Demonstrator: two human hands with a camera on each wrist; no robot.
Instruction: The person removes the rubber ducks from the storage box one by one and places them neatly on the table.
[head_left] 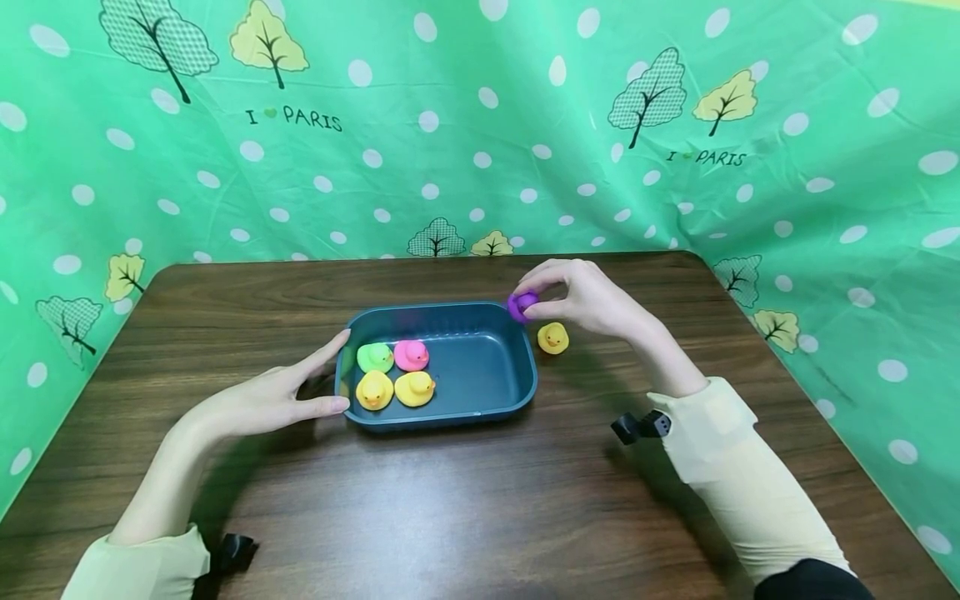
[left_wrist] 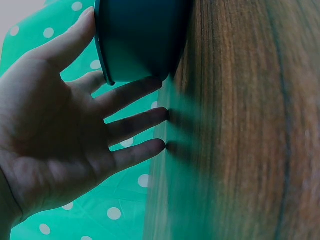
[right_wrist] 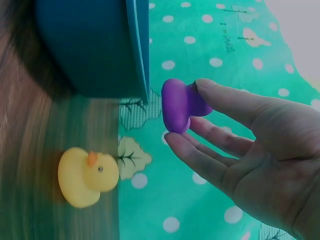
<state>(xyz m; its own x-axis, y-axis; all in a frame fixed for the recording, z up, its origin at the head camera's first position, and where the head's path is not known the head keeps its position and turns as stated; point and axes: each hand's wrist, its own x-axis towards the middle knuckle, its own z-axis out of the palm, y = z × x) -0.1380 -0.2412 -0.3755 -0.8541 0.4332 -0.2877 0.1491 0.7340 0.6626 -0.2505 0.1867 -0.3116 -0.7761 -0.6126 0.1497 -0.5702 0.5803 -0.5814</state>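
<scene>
A dark blue tray [head_left: 480, 367] stands on the wooden table. In its left half sit a green duck [head_left: 375, 357], a pink duck [head_left: 412, 355] and two yellow ducks, one at the front left [head_left: 374, 391] and one beside it [head_left: 416, 388]. My right hand [head_left: 581, 296] pinches a purple rubber duck [right_wrist: 175, 106] between thumb and fingertips, raised near the tray's far right corner. On the table just right of the tray is another yellow duck [right_wrist: 82, 176]. My left hand [left_wrist: 65, 120] has its fingers spread, thumb and fingertips touching the tray's left end.
The brown wooden table [head_left: 420, 500] reaches back to a green dotted cloth [head_left: 480, 125] that hangs behind and at both sides. Black camera mounts are strapped at the left wrist [head_left: 236, 552] and the right wrist [head_left: 637, 427].
</scene>
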